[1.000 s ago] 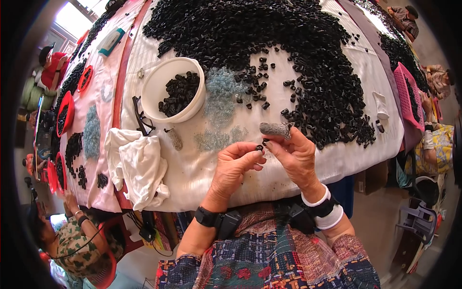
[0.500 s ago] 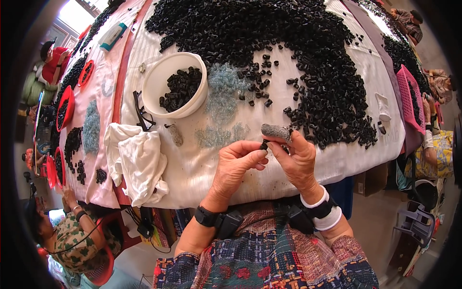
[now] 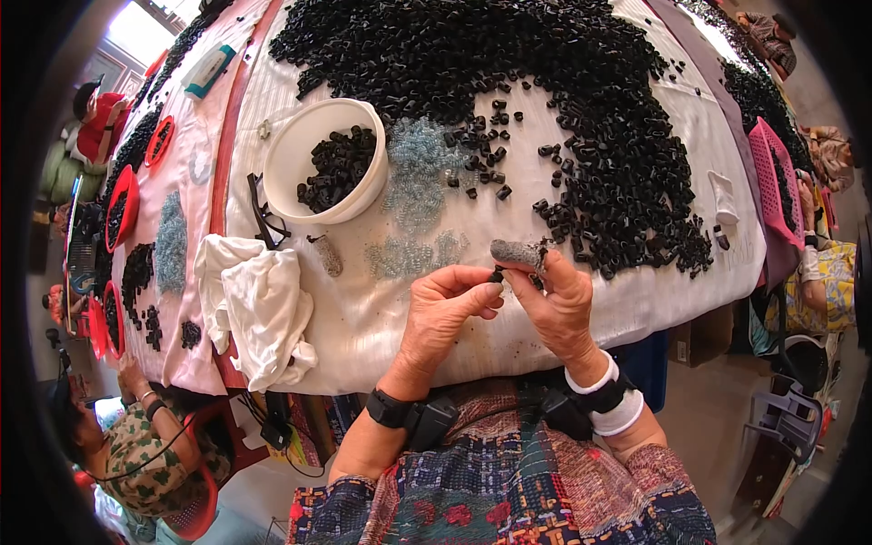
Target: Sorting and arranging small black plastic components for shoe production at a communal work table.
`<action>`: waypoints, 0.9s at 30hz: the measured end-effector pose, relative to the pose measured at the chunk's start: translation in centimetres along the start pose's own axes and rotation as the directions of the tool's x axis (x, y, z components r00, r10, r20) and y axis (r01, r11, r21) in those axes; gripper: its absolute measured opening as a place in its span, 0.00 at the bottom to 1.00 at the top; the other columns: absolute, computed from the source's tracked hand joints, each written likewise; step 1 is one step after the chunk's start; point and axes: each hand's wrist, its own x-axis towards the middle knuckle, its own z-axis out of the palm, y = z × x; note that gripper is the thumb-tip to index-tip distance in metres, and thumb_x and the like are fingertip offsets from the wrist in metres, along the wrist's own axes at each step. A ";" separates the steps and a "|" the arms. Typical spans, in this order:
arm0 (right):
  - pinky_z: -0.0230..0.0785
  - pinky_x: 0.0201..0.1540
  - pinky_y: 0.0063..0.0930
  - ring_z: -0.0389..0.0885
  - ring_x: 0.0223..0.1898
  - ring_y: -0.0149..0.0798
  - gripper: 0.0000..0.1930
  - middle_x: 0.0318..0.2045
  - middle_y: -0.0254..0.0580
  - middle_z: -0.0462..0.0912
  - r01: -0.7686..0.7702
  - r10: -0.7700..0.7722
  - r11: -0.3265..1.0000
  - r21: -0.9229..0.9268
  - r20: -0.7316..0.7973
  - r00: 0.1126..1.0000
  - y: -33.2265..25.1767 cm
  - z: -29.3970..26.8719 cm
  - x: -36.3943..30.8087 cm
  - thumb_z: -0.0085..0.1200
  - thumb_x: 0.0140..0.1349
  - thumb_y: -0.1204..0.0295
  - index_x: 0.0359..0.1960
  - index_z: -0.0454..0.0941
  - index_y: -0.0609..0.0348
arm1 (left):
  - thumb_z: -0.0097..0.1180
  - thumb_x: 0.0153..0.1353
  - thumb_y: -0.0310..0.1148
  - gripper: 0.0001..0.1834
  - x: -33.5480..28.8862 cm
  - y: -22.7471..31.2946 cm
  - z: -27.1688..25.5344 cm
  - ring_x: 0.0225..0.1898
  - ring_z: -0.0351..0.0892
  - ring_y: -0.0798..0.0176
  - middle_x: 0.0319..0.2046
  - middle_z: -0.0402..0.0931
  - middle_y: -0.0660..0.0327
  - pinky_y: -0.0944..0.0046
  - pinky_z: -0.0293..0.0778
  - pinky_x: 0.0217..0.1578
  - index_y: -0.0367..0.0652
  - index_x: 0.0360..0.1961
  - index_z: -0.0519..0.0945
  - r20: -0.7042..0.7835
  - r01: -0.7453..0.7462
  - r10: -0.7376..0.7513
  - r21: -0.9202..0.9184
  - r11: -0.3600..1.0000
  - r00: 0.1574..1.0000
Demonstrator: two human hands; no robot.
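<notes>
My left hand (image 3: 445,313) pinches a small black plastic piece (image 3: 496,275) between thumb and index finger. My right hand (image 3: 556,313) meets it from the other side, its thumb at the same piece. A grey, fuzzy finger sleeve (image 3: 516,253) covers the right index finger. The fingers partly hide the piece, so its exact shape does not show. Just beyond the hands lie clear bluish springs or rings (image 3: 418,257), too small to tell apart. A heap of black plastic caps (image 3: 627,182) spreads over the white cloth (image 3: 363,336). A white bowl (image 3: 368,195) holds more black caps.
Left of the bowl lie black-framed glasses (image 3: 264,213), a second grey finger sleeve (image 3: 326,257) and a crumpled white cloth (image 3: 263,309). A white sleeve (image 3: 722,198) lies at right, near a pink basket (image 3: 772,186). Co-workers sit at both sides; red trays (image 3: 123,207) stand left.
Both hands stay together at the small black piece, with barely any finger movement. The whole view has shifted slightly.
</notes>
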 end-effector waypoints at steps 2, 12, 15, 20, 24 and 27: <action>0.72 0.30 0.23 0.82 0.28 0.32 0.10 0.27 0.41 0.83 0.005 -0.005 1.000 0.007 -0.013 1.000 0.5 0.2 -0.2 0.59 0.51 0.81 0.37 0.79 0.59 | 0.61 0.54 0.25 0.09 -0.1 -0.1 0.0 0.29 0.80 0.69 0.29 0.81 0.59 0.72 0.77 0.29 0.34 0.37 0.80 -0.015 0.006 -0.006 0.000 1.000 1.000; 0.71 0.28 0.25 0.81 0.26 0.35 0.09 0.26 0.43 0.81 -0.006 0.006 0.997 -0.077 -0.008 1.000 -0.2 0.3 -0.1 0.59 0.51 0.81 0.35 0.79 0.60 | 0.61 0.55 0.25 0.09 0.0 -0.2 0.2 0.30 0.81 0.67 0.30 0.81 0.58 0.71 0.76 0.29 0.34 0.37 0.80 -0.073 0.089 -0.091 -0.028 0.996 0.993; 0.70 0.27 0.26 0.80 0.24 0.37 0.08 0.25 0.44 0.80 0.030 -0.028 0.992 -0.125 0.017 0.999 -0.3 0.3 0.0 0.59 0.51 0.81 0.34 0.78 0.61 | 0.61 0.55 0.26 0.10 0.2 -0.2 -0.2 0.32 0.82 0.65 0.31 0.81 0.57 0.70 0.77 0.30 0.34 0.38 0.80 -0.074 0.123 -0.124 -0.015 0.992 0.990; 0.69 0.24 0.28 0.78 0.23 0.40 0.06 0.24 0.44 0.79 0.043 -0.038 0.985 -0.165 0.029 0.999 -0.1 0.4 0.0 0.58 0.50 0.82 0.31 0.77 0.62 | 0.61 0.55 0.27 0.11 0.2 0.1 -0.3 0.34 0.82 0.63 0.32 0.81 0.57 0.70 0.77 0.31 0.35 0.39 0.79 -0.075 0.173 -0.175 -0.034 0.984 0.982; 0.69 0.24 0.28 0.79 0.24 0.40 0.06 0.25 0.44 0.79 0.037 -0.033 0.989 -0.146 0.030 0.999 0.0 0.5 0.0 0.58 0.50 0.82 0.30 0.76 0.62 | 0.61 0.55 0.27 0.11 0.2 0.2 -0.3 0.34 0.82 0.63 0.33 0.81 0.56 0.70 0.77 0.31 0.35 0.39 0.79 -0.084 0.194 -0.197 -0.048 0.980 0.977; 0.70 0.25 0.28 0.80 0.24 0.41 0.06 0.25 0.45 0.79 0.030 -0.026 0.989 -0.148 0.028 0.999 0.0 0.5 0.0 0.58 0.50 0.82 0.30 0.76 0.63 | 0.61 0.55 0.27 0.11 0.2 -0.4 -0.2 0.34 0.82 0.63 0.32 0.81 0.56 0.71 0.77 0.31 0.34 0.39 0.80 -0.093 0.145 -0.147 -0.022 0.989 0.985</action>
